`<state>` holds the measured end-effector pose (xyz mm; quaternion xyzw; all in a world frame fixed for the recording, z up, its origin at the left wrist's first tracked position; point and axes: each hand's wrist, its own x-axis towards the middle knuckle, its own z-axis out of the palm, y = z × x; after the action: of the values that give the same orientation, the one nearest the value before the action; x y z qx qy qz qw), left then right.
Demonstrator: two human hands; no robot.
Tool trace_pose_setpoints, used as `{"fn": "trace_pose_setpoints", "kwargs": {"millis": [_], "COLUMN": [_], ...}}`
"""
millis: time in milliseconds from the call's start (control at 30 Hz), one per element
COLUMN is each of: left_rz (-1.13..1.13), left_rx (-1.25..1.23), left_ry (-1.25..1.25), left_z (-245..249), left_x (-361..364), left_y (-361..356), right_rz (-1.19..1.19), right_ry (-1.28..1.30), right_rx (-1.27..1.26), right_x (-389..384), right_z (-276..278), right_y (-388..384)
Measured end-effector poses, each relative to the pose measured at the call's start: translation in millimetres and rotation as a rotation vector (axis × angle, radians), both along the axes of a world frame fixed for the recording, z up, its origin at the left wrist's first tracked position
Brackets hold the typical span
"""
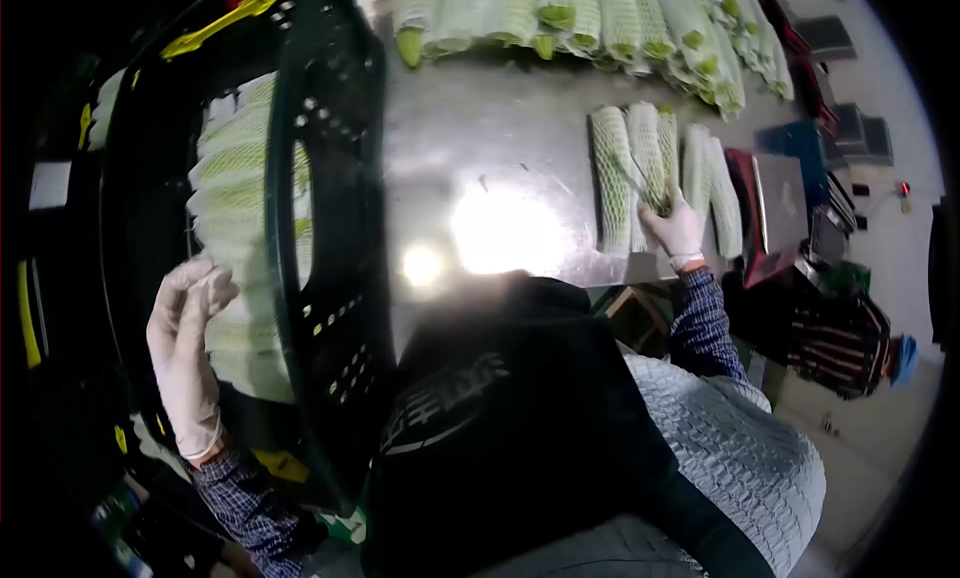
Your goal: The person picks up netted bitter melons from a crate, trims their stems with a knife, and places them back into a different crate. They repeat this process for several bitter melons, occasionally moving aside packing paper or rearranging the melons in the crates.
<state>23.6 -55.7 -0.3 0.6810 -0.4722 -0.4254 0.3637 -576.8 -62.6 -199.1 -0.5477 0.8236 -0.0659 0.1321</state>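
In the head view, the gloved left hand (188, 328) is held over the dark crate (345, 188), beside the packed netted vegetables (240, 168); its fingers are drawn narrowly together, but whether anything is pinched cannot be told. By the right hand (678, 233), also gloved, a small netted group (612, 178) is touched on the counter (450, 138); its fingers are bent, and a firm grip cannot be confirmed. Beyond those fingers, a longer netted row (585, 23) is laid out.

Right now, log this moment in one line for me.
left hand: at crate | right hand: touching netted vegetables on table | crate: netted row inside
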Motion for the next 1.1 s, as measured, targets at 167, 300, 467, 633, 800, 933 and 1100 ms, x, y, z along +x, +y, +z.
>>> {"fn": "trace_pose_setpoints", "kwargs": {"millis": [167, 300, 467, 633, 800, 933, 1100], "left_rz": [-0.488, -0.791, -0.895, -0.824, -0.335, -0.525, -0.477], "left_rx": [-0.713, -0.594, -0.452, -0.313, -0.426, -0.150, -0.309], "left_ry": [-0.660, -0.871, -0.931, -0.928, -0.625, -0.805, -0.769], "left_z": [68.8, 102.8, 118.8, 138.7, 89.0, -16.2, -131.6], "left_x": [-62.3, -103.9, -116.7, -100.6, -23.6, 55.1, 74.8], "left_y": [10.9, 44.7, 53.9, 38.3, -13.9, -86.9, -193.6], "right_rz": [0.144, 0.172, 0.473, 0.342, 0.351, 0.406, 0.409], "right_ry": [0.045, -0.352, -0.069, -0.273, -0.648, -0.645, -0.718], "right_rx": [-0.240, -0.394, -0.445, -0.273, -0.269, -0.250, -0.193], "right_x": [-21.7, 4.7, 76.0, 118.1, 123.2, 154.2, 165.0], "right_z": [17.4, 46.5, 66.7, 71.9, 52.3, 55.7, 48.6], "right_y": [-15.5, -54.0, -66.9, -59.2, -60.4, -76.5, -89.1]}}
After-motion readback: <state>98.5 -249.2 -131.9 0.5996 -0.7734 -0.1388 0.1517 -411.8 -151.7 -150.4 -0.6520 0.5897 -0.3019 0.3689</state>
